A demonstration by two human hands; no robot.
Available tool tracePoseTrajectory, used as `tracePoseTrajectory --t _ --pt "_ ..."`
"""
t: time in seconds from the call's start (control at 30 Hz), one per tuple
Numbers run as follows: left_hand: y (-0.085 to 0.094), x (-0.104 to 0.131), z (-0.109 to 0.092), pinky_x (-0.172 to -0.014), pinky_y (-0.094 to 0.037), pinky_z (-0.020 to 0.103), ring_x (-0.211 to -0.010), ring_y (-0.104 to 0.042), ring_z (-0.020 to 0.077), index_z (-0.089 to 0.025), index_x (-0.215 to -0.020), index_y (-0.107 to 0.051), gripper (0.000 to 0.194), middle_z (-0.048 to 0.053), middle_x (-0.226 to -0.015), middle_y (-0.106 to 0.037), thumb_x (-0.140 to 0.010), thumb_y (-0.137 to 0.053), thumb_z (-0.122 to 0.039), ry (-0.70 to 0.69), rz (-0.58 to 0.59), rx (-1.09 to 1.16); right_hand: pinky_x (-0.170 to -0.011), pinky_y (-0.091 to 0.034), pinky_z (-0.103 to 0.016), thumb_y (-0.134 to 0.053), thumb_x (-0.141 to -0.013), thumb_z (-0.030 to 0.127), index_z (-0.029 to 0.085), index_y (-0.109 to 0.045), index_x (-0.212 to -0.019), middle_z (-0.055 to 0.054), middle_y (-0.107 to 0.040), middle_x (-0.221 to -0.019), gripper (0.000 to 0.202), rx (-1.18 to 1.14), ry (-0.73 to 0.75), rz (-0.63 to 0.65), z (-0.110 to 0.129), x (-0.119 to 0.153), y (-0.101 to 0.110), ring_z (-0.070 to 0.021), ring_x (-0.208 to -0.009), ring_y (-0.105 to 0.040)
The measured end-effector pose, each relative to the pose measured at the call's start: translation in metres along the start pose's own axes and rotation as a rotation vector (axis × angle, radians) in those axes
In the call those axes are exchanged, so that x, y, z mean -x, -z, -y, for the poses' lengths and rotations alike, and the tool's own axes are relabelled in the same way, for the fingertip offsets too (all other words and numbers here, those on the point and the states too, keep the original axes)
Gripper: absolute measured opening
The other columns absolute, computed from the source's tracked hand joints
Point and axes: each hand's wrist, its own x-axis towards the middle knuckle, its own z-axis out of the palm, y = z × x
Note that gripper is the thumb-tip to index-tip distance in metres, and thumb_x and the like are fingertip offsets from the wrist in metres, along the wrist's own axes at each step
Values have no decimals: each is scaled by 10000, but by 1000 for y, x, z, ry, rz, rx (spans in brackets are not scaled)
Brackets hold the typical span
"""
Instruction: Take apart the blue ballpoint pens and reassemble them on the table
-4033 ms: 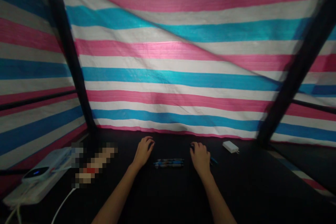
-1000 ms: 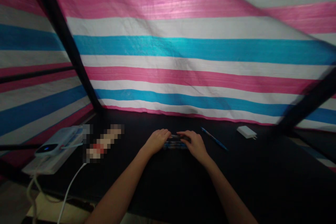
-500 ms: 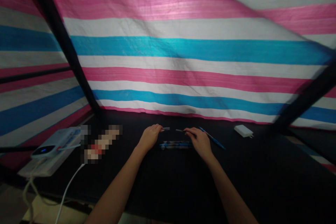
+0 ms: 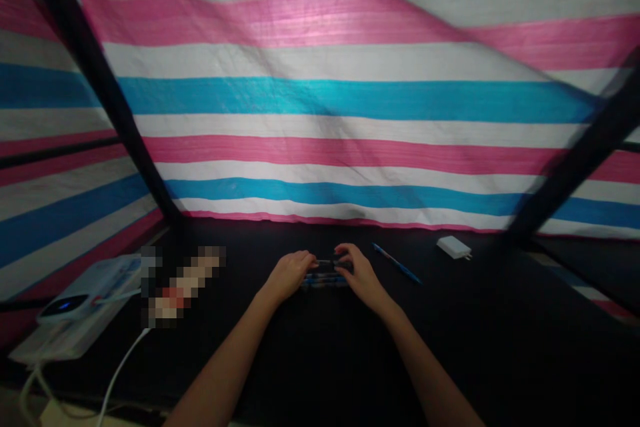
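My left hand (image 4: 290, 275) is closed, its fingertips pinching one end of a slim pen (image 4: 325, 262) with a clear, greyish barrel. At the other end of it is my right hand (image 4: 363, 277), thumb and forefinger curled around a dark part. Whether the pen is one whole or two pieces put end to end cannot be made out. Just below, several blue-and-clear pens (image 4: 326, 279) lie side by side on the black table, partly covered by my fingers. A single blue pen (image 4: 397, 263) rests slantwise to the right of my right hand.
A white charger plug (image 4: 454, 247) lies at the right on the black table (image 4: 310, 360). On the left are a pale box-like device (image 4: 90, 297) with a lit display and a white cable (image 4: 123, 363). Striped sheeting (image 4: 350, 153) and dark frame poles (image 4: 95, 80) enclose the table.
My hands have come closer together, and the two separate slim pieces they held now meet or nearly meet. The camera view has shifted slightly.
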Motion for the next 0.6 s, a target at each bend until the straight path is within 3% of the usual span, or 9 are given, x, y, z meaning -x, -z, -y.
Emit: tracePoseTrajectory --t 0.1,0.17,0.3,0.37,0.47,0.6 --pt "1 0 1 -688 -416 266 -747 -532 150 -165 -860 -518 101 10 -799 -558 -881 -424 -197 8 -23 -1 -721 -431 -281 -506 -759 211 192 -578 -864 -14 -596 -832 129 64 -37 17 5 0 4 -149 -769 -566" --pt "1 0 2 -688 -416 265 -741 -530 148 -162 -855 -522 105 12 -794 -556 -880 -423 -189 16 -29 -5 -713 -424 -289 -476 -800 288 206 -611 -813 -6 -614 -756 159 123 -67 66 9 0 8 -156 -737 -572" --pt "0 1 3 -685 -418 264 -741 -532 148 -160 -874 -526 115 17 -798 -560 -882 -415 -186 22 -40 0 -710 -427 -281 -560 -741 293 230 -564 -1033 -18 -610 -948 299 107 -65 24 9 0 11 -155 -804 -562" --pt "0 2 4 -684 -417 265 -738 -533 148 -159 -875 -526 126 17 -793 -559 -887 -406 -193 24 -42 4 -685 -429 -273 -585 -714 270 211 -577 -998 -24 -611 -934 290 86 -58 23 7 0 12 -155 -788 -560" --pt "1 2 4 -689 -416 266 -736 -533 145 -158 -869 -528 156 20 -789 -556 -898 -382 -206 19 -48 5 -681 -425 -284 -508 -780 309 202 -631 -844 -25 -635 -805 175 95 -76 86 6 0 12 -159 -733 -571" --pt "1 2 3 -684 -417 263 -732 -533 143 -160 -868 -527 155 20 -793 -555 -898 -382 -207 19 -55 4 -698 -434 -283 -534 -760 321 226 -575 -1013 -16 -624 -897 273 76 -90 54 5 0 14 -152 -764 -573"
